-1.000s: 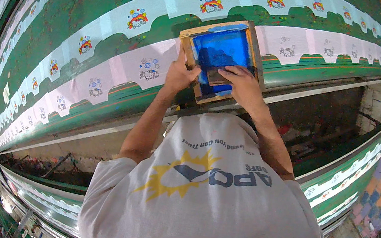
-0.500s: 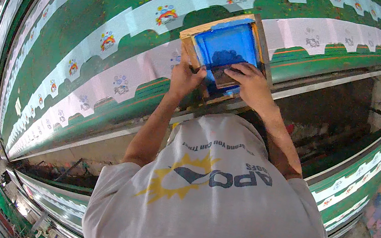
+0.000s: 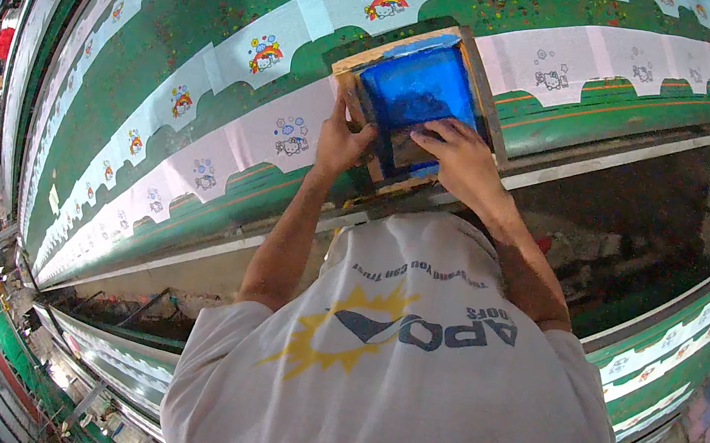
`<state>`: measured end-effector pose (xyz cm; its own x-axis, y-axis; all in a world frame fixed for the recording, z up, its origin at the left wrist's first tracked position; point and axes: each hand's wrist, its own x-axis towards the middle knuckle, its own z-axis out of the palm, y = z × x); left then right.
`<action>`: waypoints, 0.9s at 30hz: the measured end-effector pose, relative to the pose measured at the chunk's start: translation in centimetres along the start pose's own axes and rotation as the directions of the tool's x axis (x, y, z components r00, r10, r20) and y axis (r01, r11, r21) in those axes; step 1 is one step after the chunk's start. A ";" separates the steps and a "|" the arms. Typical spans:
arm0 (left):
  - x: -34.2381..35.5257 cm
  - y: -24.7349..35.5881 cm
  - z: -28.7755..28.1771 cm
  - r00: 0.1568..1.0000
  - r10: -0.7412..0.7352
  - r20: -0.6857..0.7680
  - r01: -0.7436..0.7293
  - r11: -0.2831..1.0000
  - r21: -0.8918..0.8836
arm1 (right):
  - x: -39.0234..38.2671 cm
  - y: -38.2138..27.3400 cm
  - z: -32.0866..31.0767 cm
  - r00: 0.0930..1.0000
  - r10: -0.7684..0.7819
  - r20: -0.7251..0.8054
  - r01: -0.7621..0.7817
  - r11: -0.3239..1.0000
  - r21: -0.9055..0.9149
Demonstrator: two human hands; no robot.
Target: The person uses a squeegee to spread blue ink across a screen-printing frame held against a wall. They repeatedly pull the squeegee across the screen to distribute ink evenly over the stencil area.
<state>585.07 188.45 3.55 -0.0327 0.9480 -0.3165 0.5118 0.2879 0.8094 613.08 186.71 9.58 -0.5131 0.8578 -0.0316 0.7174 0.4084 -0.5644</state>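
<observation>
The printing screen (image 3: 402,53) is gripped at its left edge by the left hand (image 3: 343,141), seemingly a squeegee (image 3: 404,150) by the right hand (image 3: 466,159); more of the print (image 3: 291,137) leftward is now exposed

A wood-framed blue screen (image 3: 410,88), brown squeegee (image 3: 406,151) inside, lies askew on the green table (image 3: 568,126).
</observation>
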 end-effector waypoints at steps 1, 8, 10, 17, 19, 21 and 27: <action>0.1 0.0 0.0 1.000 -0.021 0.000 0.021 0.999 -0.030 | 0.3 0.2 -0.1 1.000 -0.010 -0.016 0.010 1.000 0.000; 0.1 0.2 -0.2 0.996 -0.080 0.041 0.084 0.992 -0.092 | 1.2 -0.4 -1.8 0.989 0.018 0.147 -0.014 1.000 -0.026; 0.0 0.2 -0.2 0.990 -0.131 0.055 0.136 0.983 -0.120 | 2.2 0.0 -2.7 0.951 0.045 0.307 -0.051 0.999 0.012; 0.4 -0.5 0.0 1.000 0.004 0.023 -0.004 1.000 -0.013 | 10.9 1.9 -2.3 0.999 -0.016 0.042 0.013 0.998 0.060; 0.3 -0.6 0.0 0.999 0.040 0.019 -0.040 0.999 -0.024 | 12.0 2.2 -1.8 0.998 -0.059 -0.025 0.060 0.997 0.048; 0.2 -0.6 0.1 0.999 0.017 0.032 -0.016 0.999 -0.048 | 11.3 2.0 -1.2 1.000 0.004 0.019 -0.004 1.000 0.027; 0.5 -0.5 0.2 0.999 0.029 0.037 -0.028 0.999 -0.030 | 3.0 -0.6 -0.8 0.989 0.100 0.108 -0.096 0.995 -0.041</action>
<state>584.92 188.72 2.91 0.0137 0.9503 -0.3109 0.4865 0.2653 0.8324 611.44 189.28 10.48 -0.4870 0.8554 -0.1765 0.7817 0.3368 -0.5248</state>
